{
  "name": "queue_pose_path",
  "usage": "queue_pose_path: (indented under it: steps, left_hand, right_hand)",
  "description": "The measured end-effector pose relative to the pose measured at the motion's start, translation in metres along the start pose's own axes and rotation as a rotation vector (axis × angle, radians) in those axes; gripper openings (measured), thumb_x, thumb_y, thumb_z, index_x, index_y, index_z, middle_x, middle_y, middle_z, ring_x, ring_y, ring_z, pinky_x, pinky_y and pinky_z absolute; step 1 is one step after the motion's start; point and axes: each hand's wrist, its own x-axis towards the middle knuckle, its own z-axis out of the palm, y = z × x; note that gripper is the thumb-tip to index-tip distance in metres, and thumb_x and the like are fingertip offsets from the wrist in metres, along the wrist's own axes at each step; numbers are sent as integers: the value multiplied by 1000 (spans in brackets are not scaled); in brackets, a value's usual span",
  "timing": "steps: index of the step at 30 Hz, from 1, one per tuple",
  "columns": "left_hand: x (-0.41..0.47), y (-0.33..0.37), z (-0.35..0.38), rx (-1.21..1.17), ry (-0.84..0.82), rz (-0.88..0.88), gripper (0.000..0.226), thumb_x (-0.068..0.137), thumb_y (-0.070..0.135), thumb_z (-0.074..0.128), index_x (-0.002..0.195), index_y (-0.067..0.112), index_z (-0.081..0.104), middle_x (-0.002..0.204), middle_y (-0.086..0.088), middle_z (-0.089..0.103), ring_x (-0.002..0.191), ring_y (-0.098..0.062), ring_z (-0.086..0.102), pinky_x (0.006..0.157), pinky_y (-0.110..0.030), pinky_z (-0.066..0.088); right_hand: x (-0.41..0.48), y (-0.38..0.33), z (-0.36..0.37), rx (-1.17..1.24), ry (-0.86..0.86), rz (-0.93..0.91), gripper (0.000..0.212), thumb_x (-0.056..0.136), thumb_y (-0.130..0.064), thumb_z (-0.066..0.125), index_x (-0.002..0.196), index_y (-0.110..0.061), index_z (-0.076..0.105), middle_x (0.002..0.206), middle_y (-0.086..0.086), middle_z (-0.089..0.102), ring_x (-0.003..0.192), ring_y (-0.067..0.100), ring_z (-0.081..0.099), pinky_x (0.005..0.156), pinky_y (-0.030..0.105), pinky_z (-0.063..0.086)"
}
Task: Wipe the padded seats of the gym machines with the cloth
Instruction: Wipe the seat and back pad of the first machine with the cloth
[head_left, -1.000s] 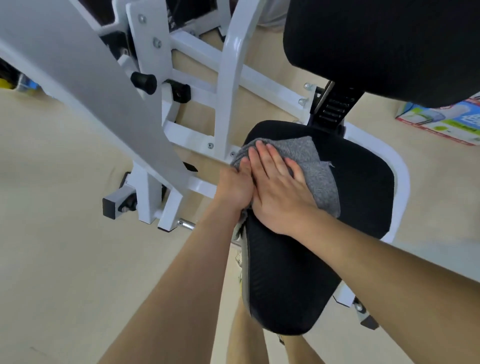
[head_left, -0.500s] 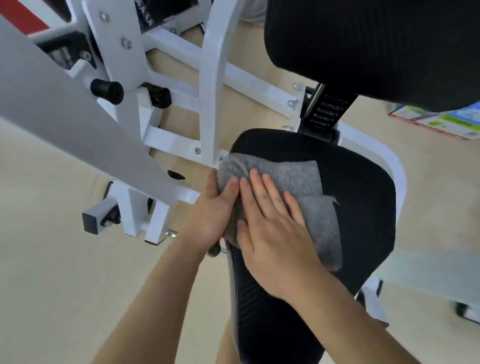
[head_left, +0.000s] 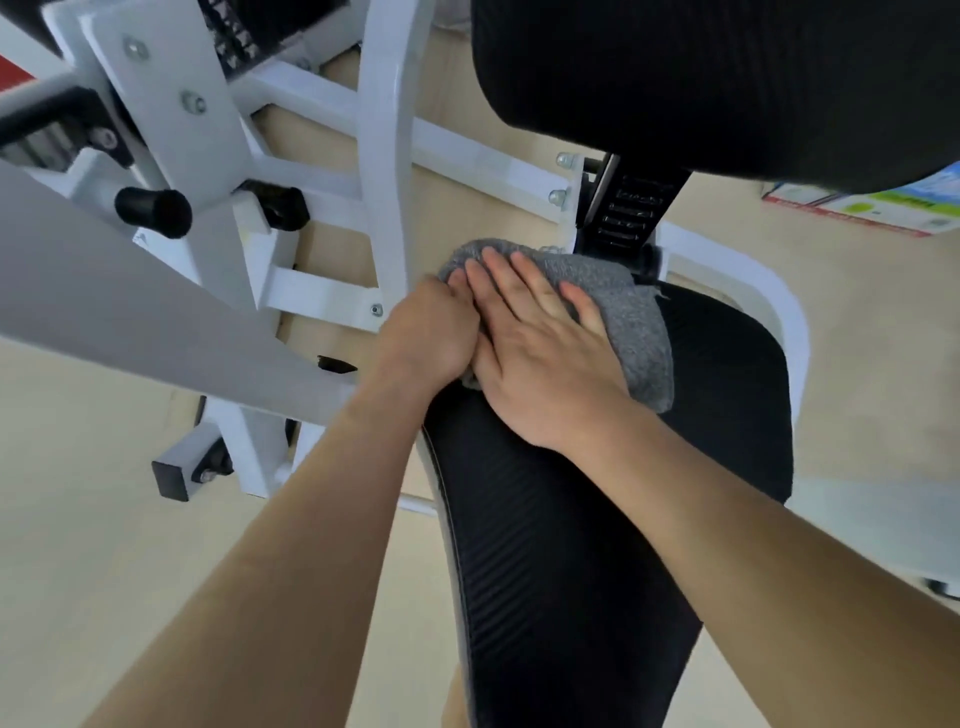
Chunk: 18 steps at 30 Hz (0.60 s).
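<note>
A folded grey cloth (head_left: 631, 317) lies on the far left corner of the black padded seat (head_left: 571, 545) of a white gym machine. My right hand (head_left: 540, 353) presses flat on the cloth with its fingers spread. My left hand (head_left: 426, 332) is curled around the cloth's left edge at the seat's rim, touching the right hand. The black backrest pad (head_left: 701, 78) hangs above the seat at the top right.
The machine's white steel frame (head_left: 384, 156) and a wide grey bar (head_left: 130, 312) stand close on the left, with a black knob (head_left: 153, 205). A white tube (head_left: 779, 322) curves round the seat's right side. A colourful box (head_left: 878, 208) lies on the beige floor, far right.
Both hands have pushed the cloth away from me along the seat's left side to its far corner by the backrest post. The cloth covers that far edge now.
</note>
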Motion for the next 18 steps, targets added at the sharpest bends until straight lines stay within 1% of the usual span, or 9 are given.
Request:
queue_pose_path:
  steps: [2, 5, 6, 8, 10, 11, 13, 16, 18]
  left_hand:
    - [19, 10, 1, 54, 3, 42, 42, 103, 31, 25, 120, 3, 52, 123, -19, 58, 115, -35, 53, 97, -40, 41]
    - [37, 25, 6, 90, 3, 144, 40, 101, 26, 28, 135, 10, 43, 128, -15, 58, 117, -30, 53, 97, -36, 38]
    - [39, 30, 9, 122, -6, 210, 43, 101, 25, 30, 143, 15, 34, 134, -12, 53, 121, -28, 50, 99, -37, 37]
    - [34, 37, 16, 251, 30, 386, 53, 97, 29, 39, 148, 25, 22, 146, -8, 40, 131, -26, 38, 105, -43, 33]
    - [23, 37, 25, 345, 134, 557, 54, 92, 37, 50, 142, 33, 31, 150, -4, 32, 137, -27, 27, 111, -50, 26]
    - [18, 35, 28, 367, 161, 626, 48, 91, 40, 52, 137, 34, 38, 148, -4, 33, 137, -27, 28, 112, -50, 24]
    - [12, 30, 30, 445, 153, 718, 40, 94, 45, 47, 131, 32, 49, 139, -4, 44, 128, -26, 39, 109, -45, 28]
    - [14, 23, 23, 525, 106, 629, 46, 97, 52, 31, 132, 28, 48, 122, -4, 56, 114, -27, 51, 96, -43, 39]
    - [27, 18, 12, 485, 58, 491, 46, 97, 53, 28, 122, 26, 55, 105, -4, 57, 103, -28, 54, 85, -42, 46]
  right_hand:
    - [16, 8, -3, 10, 21, 10, 57, 98, -43, 15, 152, -29, 5, 160, -13, 5, 146, 6, -2, 118, 36, 0]
    - [23, 21, -12, -4, 93, 18, 54, 97, -43, 21, 148, -26, 24, 144, -9, 39, 136, 13, 30, 114, 37, 13]
    - [20, 29, -15, -9, 107, 38, 52, 97, -43, 23, 146, -27, 28, 137, -7, 44, 131, 15, 36, 112, 38, 17]
    - [7, 47, -18, -31, 129, 95, 50, 98, -45, 24, 144, -28, 30, 136, -4, 46, 127, 19, 39, 110, 40, 21]
    - [-10, 67, -21, -55, 147, 169, 51, 98, -49, 23, 144, -29, 29, 139, -2, 45, 130, 20, 38, 110, 42, 22]
    - [-18, 76, -23, -56, 145, 211, 53, 97, -51, 23, 144, -28, 29, 140, -1, 44, 131, 21, 38, 110, 42, 22]
    - [-25, 85, -26, -36, 129, 287, 56, 94, -55, 26, 143, -27, 31, 139, 0, 45, 130, 22, 38, 110, 42, 22]
    - [-14, 75, -31, 6, 102, 383, 53, 92, -50, 30, 137, -23, 38, 133, 2, 47, 126, 24, 39, 107, 44, 22]
    - [4, 58, -31, 3, 82, 344, 49, 91, -45, 28, 131, -20, 44, 128, 3, 49, 121, 24, 40, 104, 46, 24]
